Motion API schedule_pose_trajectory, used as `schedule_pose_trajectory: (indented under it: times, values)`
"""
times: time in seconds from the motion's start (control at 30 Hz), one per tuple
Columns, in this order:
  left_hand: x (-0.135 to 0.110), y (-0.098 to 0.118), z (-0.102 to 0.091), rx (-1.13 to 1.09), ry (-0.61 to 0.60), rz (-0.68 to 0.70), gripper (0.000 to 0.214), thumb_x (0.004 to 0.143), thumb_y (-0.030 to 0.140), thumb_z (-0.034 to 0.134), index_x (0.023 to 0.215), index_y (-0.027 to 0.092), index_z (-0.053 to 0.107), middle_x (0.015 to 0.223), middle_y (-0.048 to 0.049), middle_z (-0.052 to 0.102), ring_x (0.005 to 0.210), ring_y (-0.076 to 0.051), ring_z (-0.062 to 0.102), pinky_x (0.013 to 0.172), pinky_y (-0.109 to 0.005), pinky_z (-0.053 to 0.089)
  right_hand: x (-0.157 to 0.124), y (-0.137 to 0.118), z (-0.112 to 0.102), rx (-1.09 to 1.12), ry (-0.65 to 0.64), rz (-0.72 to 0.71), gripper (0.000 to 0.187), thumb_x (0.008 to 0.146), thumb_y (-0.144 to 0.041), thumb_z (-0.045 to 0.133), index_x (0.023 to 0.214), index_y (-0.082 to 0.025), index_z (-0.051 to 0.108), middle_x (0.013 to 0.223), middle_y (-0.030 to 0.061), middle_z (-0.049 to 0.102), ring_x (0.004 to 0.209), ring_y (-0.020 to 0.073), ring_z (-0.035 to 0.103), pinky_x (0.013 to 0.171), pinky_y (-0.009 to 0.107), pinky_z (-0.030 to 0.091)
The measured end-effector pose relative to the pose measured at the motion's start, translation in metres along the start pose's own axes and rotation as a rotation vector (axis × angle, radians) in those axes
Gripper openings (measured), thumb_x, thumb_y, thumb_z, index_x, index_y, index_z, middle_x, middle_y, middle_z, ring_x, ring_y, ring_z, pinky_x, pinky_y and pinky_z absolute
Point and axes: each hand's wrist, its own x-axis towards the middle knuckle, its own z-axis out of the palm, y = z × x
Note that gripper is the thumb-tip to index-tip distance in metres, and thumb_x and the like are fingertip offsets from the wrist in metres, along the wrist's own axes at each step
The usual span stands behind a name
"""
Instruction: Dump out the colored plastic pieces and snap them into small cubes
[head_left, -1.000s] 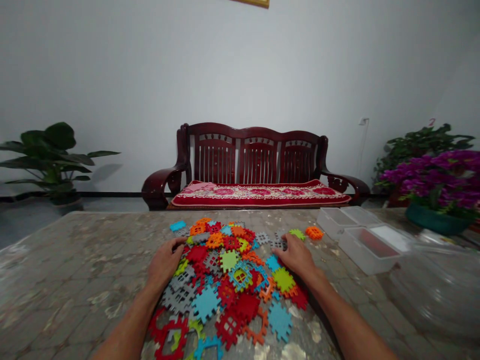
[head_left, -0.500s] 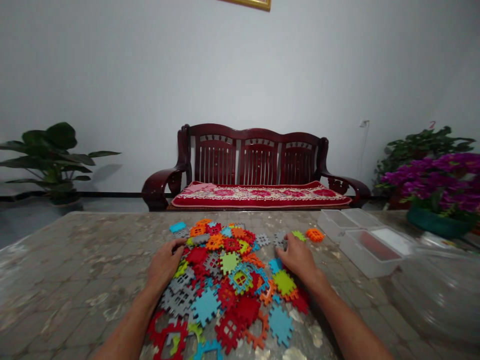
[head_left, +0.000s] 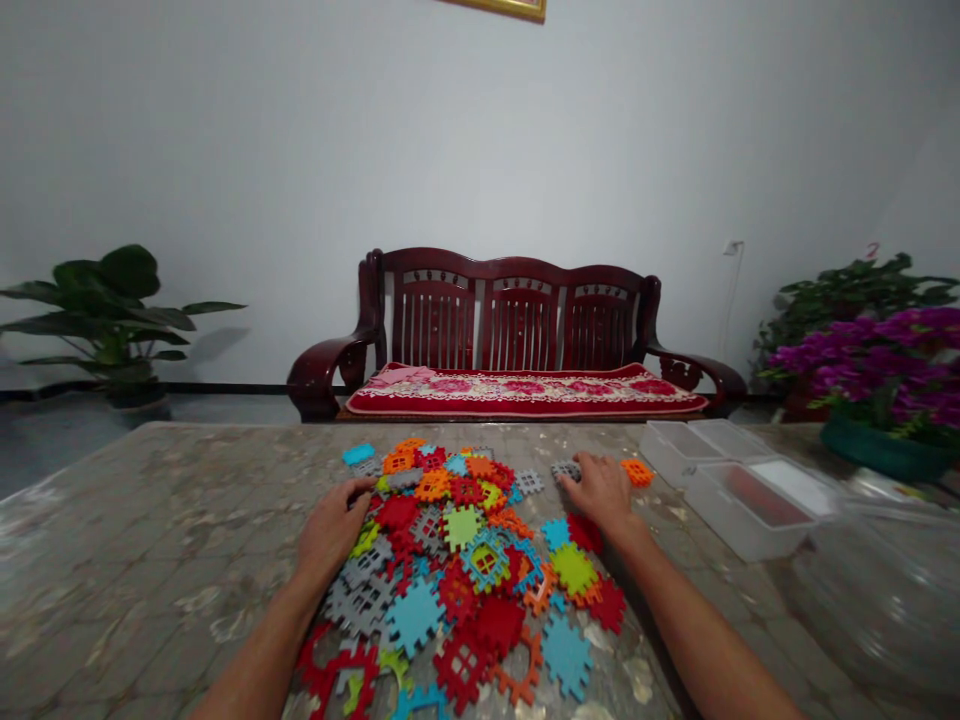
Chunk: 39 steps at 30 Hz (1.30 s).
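A heap of toothed plastic interlocking tiles [head_left: 462,527] in red, blue, grey, orange and lime spreads over the table [head_left: 187,560] between my hands. My left hand [head_left: 334,530] rests along the heap's left edge, fingers stretched forward and thumb apart, with nothing visible in it. At the far right of the heap, my right hand [head_left: 604,490] has its thumb and fingers around a grey interlocking tile [head_left: 565,469]; its palm side is hidden. Just right of that hand lies an orange tile [head_left: 637,472]. A lime tile [head_left: 574,569] and a dark red tile [head_left: 585,533] lie nearer, beside the right wrist.
Clear plastic boxes [head_left: 757,545] stand at the right, with a transparent domed container [head_left: 892,590] nearer me. Purple flowers [head_left: 885,365] in a green pot are behind them. A wooden bench [head_left: 517,268] with a red patterned cover faces the table's far edge.
My right hand has shifted slightly right and away from me, now hiding the lime tile beside it and uncovering a dark red one. My left hand stays at the heap's edge.
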Motion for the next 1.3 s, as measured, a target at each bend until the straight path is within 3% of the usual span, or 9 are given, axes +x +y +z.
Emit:
schedule_pose_trajectory:
  times: [0.1,0.27,0.47,0.6,0.8,1.07,1.3]
  values:
    - [-0.001,0.0,0.0,0.012,0.003,-0.003,0.039,0.091,0.031,0.047,0.115,0.021,0.075,0.118,-0.0076,0.077,0.106,-0.026,0.07,0.098,-0.039,0.053,0.001,0.002,0.005,0.044,0.03,-0.07,0.036,0.087,-0.038,0.064,0.119,-0.022,0.071,0.121,0.0129,0.073,0.117,0.0315,0.058,0.1,0.042,0.039]
    - [-0.002,0.0,0.001,0.013,0.007,0.002,0.039,0.09,0.031,0.047,0.114,0.02,0.076,0.117,-0.0089,0.077,0.105,-0.026,0.07,0.097,-0.04,0.053,0.008,0.005,0.012,0.103,-0.019,-0.27,0.054,0.082,-0.03,0.066,0.136,-0.026,0.064,0.148,0.0085,0.059,0.142,0.0334,0.04,0.116,0.049,0.027]
    - [-0.002,0.001,0.0,0.003,0.019,0.006,0.037,0.091,0.031,0.047,0.112,0.021,0.076,0.114,-0.007,0.077,0.105,-0.024,0.07,0.097,-0.037,0.053,0.012,0.008,0.017,0.104,-0.072,-0.286,0.038,0.088,-0.033,0.062,0.124,-0.024,0.072,0.128,0.0092,0.072,0.14,0.0329,0.045,0.119,0.051,0.024]
    - [-0.003,0.004,-0.002,-0.002,0.015,-0.001,0.036,0.091,0.03,0.048,0.112,0.021,0.075,0.114,-0.0064,0.078,0.105,-0.024,0.07,0.097,-0.037,0.053,0.009,0.001,0.018,0.162,-0.028,-0.278,0.043,0.086,-0.031,0.064,0.128,-0.025,0.07,0.136,0.0086,0.068,0.141,0.0319,0.045,0.12,0.05,0.026]
    - [-0.005,0.009,-0.006,-0.007,0.0,-0.019,0.035,0.09,0.027,0.049,0.113,0.021,0.076,0.113,-0.0068,0.078,0.104,-0.024,0.07,0.097,-0.037,0.053,0.009,-0.025,0.019,0.267,-0.079,-0.451,0.046,0.084,-0.029,0.066,0.13,-0.027,0.069,0.142,0.0057,0.065,0.148,0.0311,0.038,0.124,0.054,0.02]
    - [-0.005,0.005,-0.001,-0.017,0.025,-0.011,0.035,0.09,0.028,0.05,0.112,0.02,0.076,0.112,-0.0075,0.078,0.102,-0.024,0.071,0.097,-0.039,0.053,0.006,-0.025,0.016,0.217,-0.118,-0.358,0.036,0.081,-0.023,0.062,0.114,-0.026,0.076,0.125,0.0058,0.074,0.139,0.032,0.049,0.12,0.05,0.028]
    - [-0.005,0.006,-0.001,0.006,0.006,-0.023,0.035,0.091,0.028,0.049,0.113,0.023,0.075,0.115,-0.0057,0.078,0.104,-0.024,0.07,0.096,-0.037,0.053,-0.002,-0.043,0.015,0.312,-0.09,-0.351,0.042,0.084,-0.022,0.059,0.124,-0.024,0.073,0.13,0.0063,0.072,0.141,0.0289,0.047,0.119,0.045,0.032]
